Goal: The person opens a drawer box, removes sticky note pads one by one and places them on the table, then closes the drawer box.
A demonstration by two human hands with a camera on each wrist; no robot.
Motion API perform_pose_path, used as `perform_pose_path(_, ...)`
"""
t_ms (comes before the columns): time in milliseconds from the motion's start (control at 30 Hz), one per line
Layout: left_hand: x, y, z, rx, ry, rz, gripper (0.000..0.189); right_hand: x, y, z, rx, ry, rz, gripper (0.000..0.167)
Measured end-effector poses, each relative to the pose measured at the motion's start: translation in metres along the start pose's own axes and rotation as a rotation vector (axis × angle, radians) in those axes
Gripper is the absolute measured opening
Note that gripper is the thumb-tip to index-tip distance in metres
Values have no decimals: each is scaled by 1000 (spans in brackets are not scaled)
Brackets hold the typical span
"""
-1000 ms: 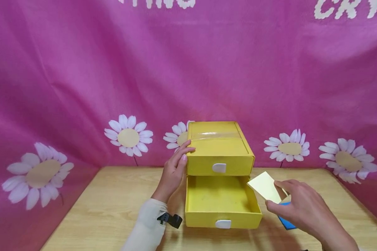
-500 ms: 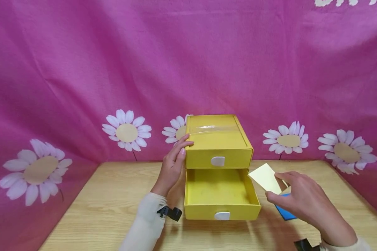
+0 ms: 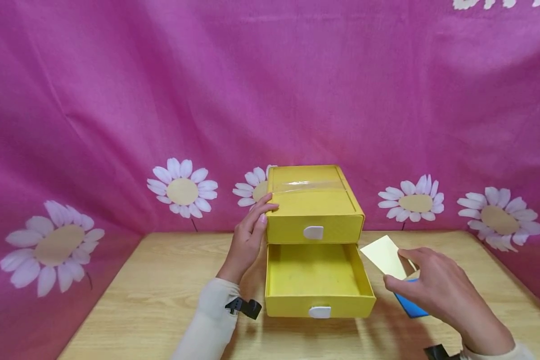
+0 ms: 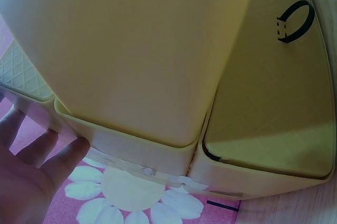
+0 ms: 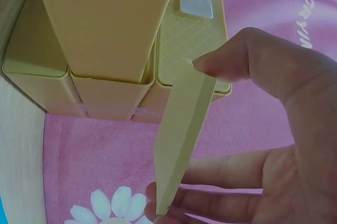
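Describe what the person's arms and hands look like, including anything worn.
Both arms wear pale cream sleeves, and a small black fitting sits at each wrist. The left hand and right hand wear no gloves. No cables show.

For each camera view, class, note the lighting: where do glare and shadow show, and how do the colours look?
Head view: glare on the clear tape atop the yellow drawer unit, soft shadow on the table beside the open drawer; left wrist view: dim, yellow turned tan, a shadow slanting across the unit's right part; right wrist view: muted colours, the pad darker along its narrow edge.
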State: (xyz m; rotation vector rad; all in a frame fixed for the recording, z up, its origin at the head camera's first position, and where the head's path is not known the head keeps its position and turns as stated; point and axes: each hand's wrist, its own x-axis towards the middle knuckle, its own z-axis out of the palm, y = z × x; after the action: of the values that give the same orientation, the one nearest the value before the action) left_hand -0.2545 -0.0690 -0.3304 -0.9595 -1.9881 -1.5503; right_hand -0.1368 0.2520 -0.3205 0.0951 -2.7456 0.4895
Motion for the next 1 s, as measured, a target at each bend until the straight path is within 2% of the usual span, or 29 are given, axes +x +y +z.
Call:
perform_pose_path(233,-2,-1,1,-8,-2,-2,30,1,2,2,-9,5,1,33)
perform_pose_path(533,-1,-3,3,-6,0,17,30,3,5,5,-29,3,9,28)
perform_pose_path(900,-1,-1,1,8,-2,-8,30,4,11,11,-24,2,19,28)
perform_pose_path(1000,-1,-1,1,11,0,-6,30,6,13,11,-28,-29,45,27)
